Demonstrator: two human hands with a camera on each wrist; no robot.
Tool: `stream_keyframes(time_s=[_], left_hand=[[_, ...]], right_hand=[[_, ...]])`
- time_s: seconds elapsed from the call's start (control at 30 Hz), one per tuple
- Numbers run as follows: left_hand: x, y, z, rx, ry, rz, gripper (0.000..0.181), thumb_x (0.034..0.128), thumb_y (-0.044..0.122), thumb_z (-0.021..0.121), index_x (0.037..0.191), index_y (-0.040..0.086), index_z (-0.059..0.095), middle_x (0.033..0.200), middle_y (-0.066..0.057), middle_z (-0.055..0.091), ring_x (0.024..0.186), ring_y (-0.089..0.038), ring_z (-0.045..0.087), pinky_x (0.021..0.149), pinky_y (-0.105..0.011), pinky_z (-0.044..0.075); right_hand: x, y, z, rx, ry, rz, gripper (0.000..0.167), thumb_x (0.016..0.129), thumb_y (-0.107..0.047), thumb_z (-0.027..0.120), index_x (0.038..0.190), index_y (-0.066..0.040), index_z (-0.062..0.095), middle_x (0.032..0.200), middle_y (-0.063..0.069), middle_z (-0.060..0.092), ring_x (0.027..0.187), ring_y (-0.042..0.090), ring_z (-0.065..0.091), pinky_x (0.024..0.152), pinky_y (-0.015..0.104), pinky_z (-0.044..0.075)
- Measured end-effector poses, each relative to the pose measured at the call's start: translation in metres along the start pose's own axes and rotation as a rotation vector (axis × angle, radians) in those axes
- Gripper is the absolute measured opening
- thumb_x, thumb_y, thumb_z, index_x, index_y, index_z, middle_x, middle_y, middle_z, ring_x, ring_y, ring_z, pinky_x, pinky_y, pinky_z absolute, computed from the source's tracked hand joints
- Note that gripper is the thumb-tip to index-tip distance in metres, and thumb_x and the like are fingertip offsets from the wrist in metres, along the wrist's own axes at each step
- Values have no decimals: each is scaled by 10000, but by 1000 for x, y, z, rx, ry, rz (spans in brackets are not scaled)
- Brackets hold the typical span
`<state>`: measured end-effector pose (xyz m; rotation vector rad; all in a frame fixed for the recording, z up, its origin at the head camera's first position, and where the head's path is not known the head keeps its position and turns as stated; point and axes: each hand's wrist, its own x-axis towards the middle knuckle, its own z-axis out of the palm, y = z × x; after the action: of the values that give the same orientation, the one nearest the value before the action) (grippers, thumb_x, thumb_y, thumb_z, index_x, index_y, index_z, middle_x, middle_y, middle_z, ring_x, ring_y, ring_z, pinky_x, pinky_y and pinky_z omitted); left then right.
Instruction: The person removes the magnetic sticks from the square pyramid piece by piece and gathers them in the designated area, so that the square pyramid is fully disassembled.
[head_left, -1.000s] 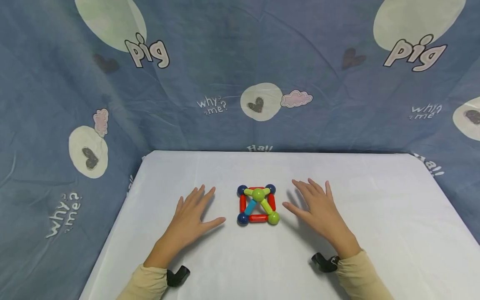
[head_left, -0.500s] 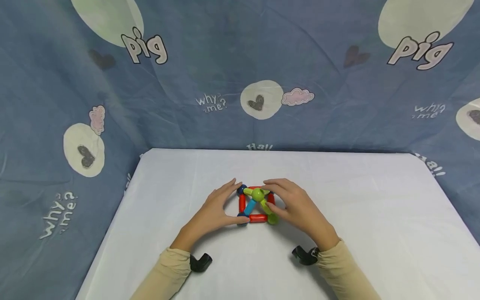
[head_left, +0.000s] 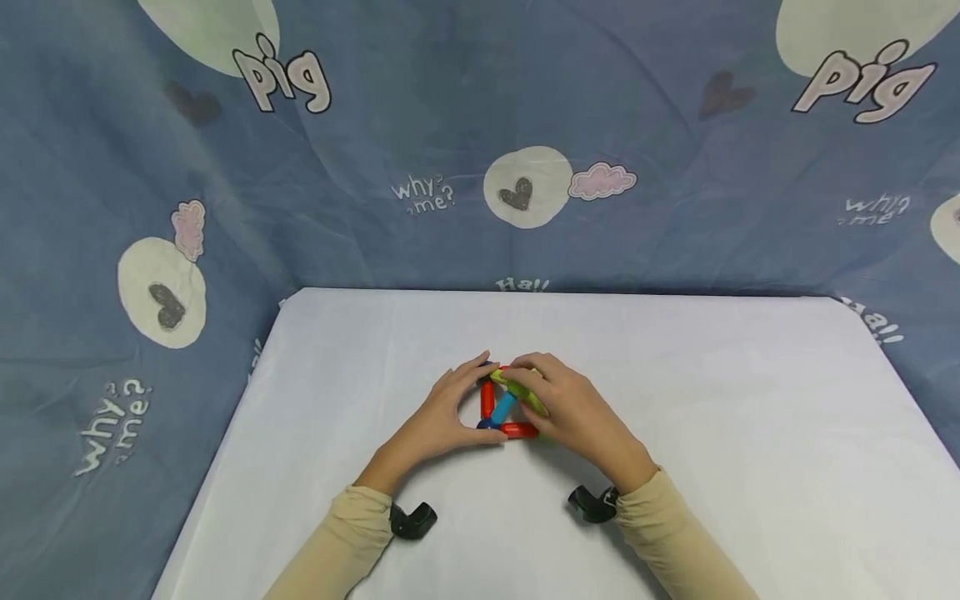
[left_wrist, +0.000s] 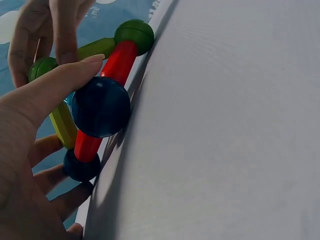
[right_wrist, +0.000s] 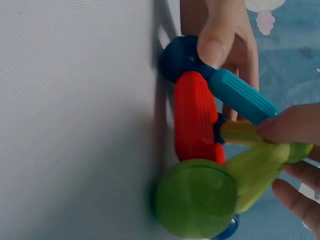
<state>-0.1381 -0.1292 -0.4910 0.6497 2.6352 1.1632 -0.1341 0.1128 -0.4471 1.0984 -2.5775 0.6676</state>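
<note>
A small frame of coloured rods and balls rests on the white table, with red rods (head_left: 517, 430) along its base and a light blue rod (head_left: 502, 409) slanting up. My left hand (head_left: 437, 422) holds its left side, thumb on the near dark blue ball (left_wrist: 101, 107) and fingertips by the far dark blue ball (left_wrist: 81, 165). From the right, my right hand (head_left: 577, 412) pinches the top green ball (right_wrist: 299, 152), where the slanted rods meet. That hand covers much of the right side in the head view; the large green corner ball (right_wrist: 196, 199) shows in the right wrist view.
A white cloth (head_left: 712, 375) covers the table. Behind and to the left hangs a blue printed curtain (head_left: 360, 100). Black devices (head_left: 414, 522) are worn at both wrists, below beige sleeves (head_left: 337, 546).
Both hands have come inward from either side of the frame. The left now holds its left balls, and the right fingers have closed on the top ball. The head view has shifted slightly.
</note>
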Motion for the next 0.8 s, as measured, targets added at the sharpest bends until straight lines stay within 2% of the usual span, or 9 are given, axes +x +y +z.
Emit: stream_keyframes(time_s=[0.23, 0.43, 0.63, 0.8], left_hand=[[0, -2, 3, -22, 3, -4, 1005, 755, 574, 875, 1590, 319, 378, 1712, 104, 244, 1600, -210, 217, 1302, -544, 80], [-1, -4, 5, -28, 5, -6, 1005, 756, 575, 874, 1589, 300, 384, 1710, 89, 254, 1600, -214, 216, 1301, -549, 71], [-1, -4, 4, -25, 2, -8, 996, 758, 563, 877, 1586, 307, 385, 1710, 88, 255, 1600, -219, 217, 1300, -552, 68], [0, -2, 4, -27, 8, 14, 989, 763, 529, 886, 1582, 257, 403, 1708, 25, 279, 1595, -256, 236, 1292, -582, 71]], right_hand=[[2, -5, 9, -112, 24, -108, 308, 833, -66, 842, 1117, -152, 757, 1301, 72, 633, 1231, 225, 595, 1018, 348, 552], [1, -6, 14, -173, 37, -116, 296, 825, -103, 862, 1100, -156, 768, 1275, 56, 653, 1202, 218, 613, 1034, 354, 536], [0, -6, 13, -174, 28, -113, 325, 817, -121, 880, 1119, -165, 769, 1287, 52, 657, 1209, 228, 614, 1009, 385, 540], [-1, -5, 12, -157, 28, -114, 326, 816, -116, 883, 1119, -164, 772, 1306, 55, 658, 1225, 223, 614, 1039, 375, 531]])
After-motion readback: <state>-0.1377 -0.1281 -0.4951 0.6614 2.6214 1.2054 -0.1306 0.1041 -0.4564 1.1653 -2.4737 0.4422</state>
